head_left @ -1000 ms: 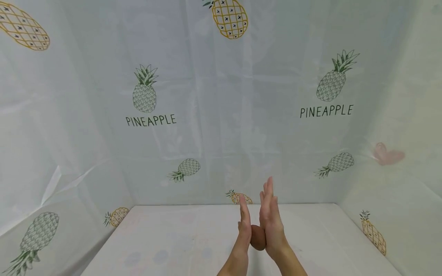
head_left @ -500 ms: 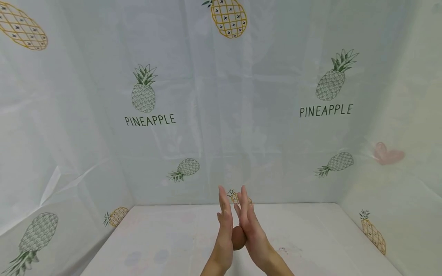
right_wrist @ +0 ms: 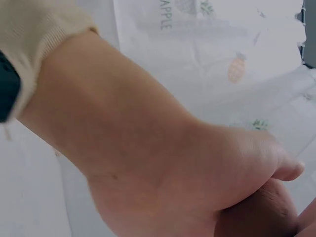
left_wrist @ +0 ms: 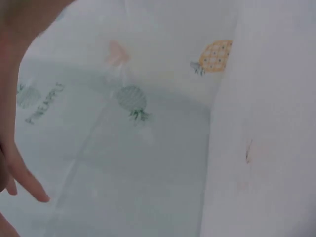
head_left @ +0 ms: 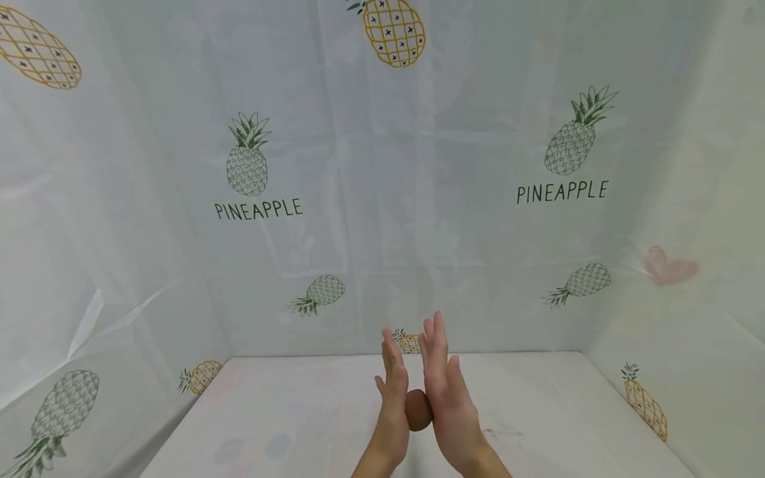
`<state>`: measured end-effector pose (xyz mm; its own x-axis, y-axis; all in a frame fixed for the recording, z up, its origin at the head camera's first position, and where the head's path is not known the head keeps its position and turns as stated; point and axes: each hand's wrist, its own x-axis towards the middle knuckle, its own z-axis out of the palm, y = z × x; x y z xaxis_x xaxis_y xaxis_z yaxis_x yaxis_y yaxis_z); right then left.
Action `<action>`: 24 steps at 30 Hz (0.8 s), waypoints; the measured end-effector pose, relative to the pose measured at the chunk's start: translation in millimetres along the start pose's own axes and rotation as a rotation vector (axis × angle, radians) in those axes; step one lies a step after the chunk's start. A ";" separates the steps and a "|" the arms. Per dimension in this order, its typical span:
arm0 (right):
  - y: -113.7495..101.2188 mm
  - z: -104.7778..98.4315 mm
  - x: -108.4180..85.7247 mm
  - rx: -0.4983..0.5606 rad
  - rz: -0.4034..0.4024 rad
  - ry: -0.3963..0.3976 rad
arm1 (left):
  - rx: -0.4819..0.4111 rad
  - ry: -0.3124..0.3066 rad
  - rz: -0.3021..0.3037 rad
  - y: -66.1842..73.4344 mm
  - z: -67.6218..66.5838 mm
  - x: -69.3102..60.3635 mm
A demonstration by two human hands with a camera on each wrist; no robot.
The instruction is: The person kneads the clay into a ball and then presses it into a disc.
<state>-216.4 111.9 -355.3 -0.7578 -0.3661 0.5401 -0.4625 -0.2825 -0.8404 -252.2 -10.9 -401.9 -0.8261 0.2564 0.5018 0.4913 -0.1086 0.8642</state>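
A brown clay ball [head_left: 418,410], smooth and roundish, sits between my two upright palms in the head view, above the table. My left hand [head_left: 393,413] presses it from the left with fairly straight fingers. From the other side the palm of my right hand [head_left: 452,406] presses against it, its fingertips reaching higher than the left ones. In the right wrist view the ball [right_wrist: 261,212] shows below the thumb, with small creases on its surface. Part of my left hand [left_wrist: 10,118] runs down the left edge of the left wrist view.
Below the hands lies a white-covered table [head_left: 287,405], with faint bluish spots and small reddish marks. A pale sheet [head_left: 382,219] printed with pineapples hangs behind it and along both sides. A sleeve cuff [right_wrist: 54,39] shows at the right wrist.
Both hands and the ball have shifted left, then slightly back right. The right hand slid down against the left, then up again. The ball looked longer a second ago and is rounder now.
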 end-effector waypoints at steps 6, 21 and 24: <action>-2.6 -12.6 1.0 -0.036 -0.095 0.091 | -0.037 -0.109 0.010 7.4 17.8 -10.4; 24.7 -13.9 6.6 -0.029 0.118 0.088 | -0.096 -0.085 -0.055 38.5 10.7 -18.6; 25.2 -7.3 6.1 -0.008 0.182 0.018 | -0.097 -0.051 0.009 35.0 3.2 -14.2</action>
<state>-236.1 109.0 -373.5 -0.8375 -0.3946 0.3781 -0.3205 -0.2057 -0.9246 -222.3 -15.3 -378.9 -0.8056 0.3032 0.5090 0.4674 -0.2027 0.8605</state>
